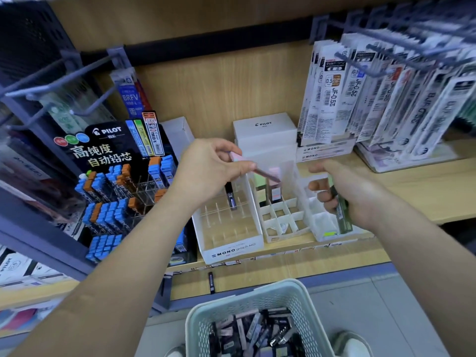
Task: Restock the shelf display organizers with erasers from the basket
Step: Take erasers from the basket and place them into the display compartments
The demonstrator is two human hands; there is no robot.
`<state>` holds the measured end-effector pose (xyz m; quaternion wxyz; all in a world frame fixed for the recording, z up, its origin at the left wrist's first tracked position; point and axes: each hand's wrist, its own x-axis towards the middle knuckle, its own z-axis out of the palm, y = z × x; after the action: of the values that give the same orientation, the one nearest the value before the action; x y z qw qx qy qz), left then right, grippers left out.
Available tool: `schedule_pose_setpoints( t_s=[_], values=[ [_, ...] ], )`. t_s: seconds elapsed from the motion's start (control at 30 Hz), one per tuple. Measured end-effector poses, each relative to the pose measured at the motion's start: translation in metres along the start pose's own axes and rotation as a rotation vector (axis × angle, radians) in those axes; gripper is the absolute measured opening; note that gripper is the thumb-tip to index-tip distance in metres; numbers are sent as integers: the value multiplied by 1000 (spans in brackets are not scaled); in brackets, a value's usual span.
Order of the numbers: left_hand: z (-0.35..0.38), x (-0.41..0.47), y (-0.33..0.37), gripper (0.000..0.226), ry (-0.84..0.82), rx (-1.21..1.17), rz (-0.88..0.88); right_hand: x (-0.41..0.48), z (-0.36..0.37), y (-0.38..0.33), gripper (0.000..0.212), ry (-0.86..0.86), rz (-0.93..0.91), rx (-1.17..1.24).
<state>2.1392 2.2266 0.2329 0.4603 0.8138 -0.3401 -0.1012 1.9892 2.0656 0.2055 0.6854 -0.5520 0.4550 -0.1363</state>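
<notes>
Currently the left hand (213, 166) pinches a slim pink-topped eraser stick (257, 169) between thumb and fingers, poised over the middle organizer (280, 215) at frame centre. The right hand (342, 191) has its grip closed around a dark green stick (341, 212), low over the right-hand organizer (322, 222). The MONO tray (229, 228), left of centre, holds a single dark stick (231, 195) upright in a rear cell; the rest of its cells look unfilled. Supply: the pale green basket (247, 302), bottom centre, holds a loose pile of sticks.

Risks, as judged:
- Cells are narrow with thin dividers. A tilted entry could catch a divider and leave the stick leaning across two cells.
- Both hands work close together; the left forearm passes near the lead display (116, 181), so a bump could knock stock loose.
- Organizers look light; a push could slide them on the shelf.
- One dark stick (211, 282) lies on the lower ledge, so spills are plausible.

Surface: light wood-grain shelf (412, 191), smooth. Setting: stationery shop aisle, refill packs (386, 99) hanging on pegs upper right, grey floor at bottom right.
</notes>
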Motion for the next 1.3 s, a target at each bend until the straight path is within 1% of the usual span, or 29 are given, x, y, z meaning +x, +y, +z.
schedule_pose_setpoints(
  t_s=[0.07,0.1,0.23,0.4,0.5,0.67,0.77,0.87,0.93,1.03,1.1,1.3],
  values=[
    [7,4,4,30,9,89,27,0,-2,3,4,-52,10,16],
    [11,6,6,31,9,131,37,1,-3,5,7,-76,8,31],
    [31,13,5,28,-22,330,138,3,-13,7,30,-107,-44,108],
    [56,16,3,30,-59,624,286,3,-20,10,44,-152,-121,142],
    [64,17,2,32,-76,758,347,4,-20,13,43,-147,-138,182],
    [71,21,-3,27,-74,720,367,6,-20,14,28,-160,-134,247],
    [74,23,-5,22,-28,671,370,4,-20,14,27,-173,-130,250],
    [78,26,-9,24,-8,619,338,3,-20,15,26,-181,-137,229],
    [82,27,-13,23,-42,658,346,3,-21,15,23,-184,-135,200],
    [85,27,-20,21,-87,742,443,4,-23,16,15,-170,-141,120],
    [84,29,-21,24,-95,806,491,5,-24,16,13,-156,-137,106],
    [84,32,-15,25,-90,850,474,5,-22,17,17,-188,-121,132]
  ],
)
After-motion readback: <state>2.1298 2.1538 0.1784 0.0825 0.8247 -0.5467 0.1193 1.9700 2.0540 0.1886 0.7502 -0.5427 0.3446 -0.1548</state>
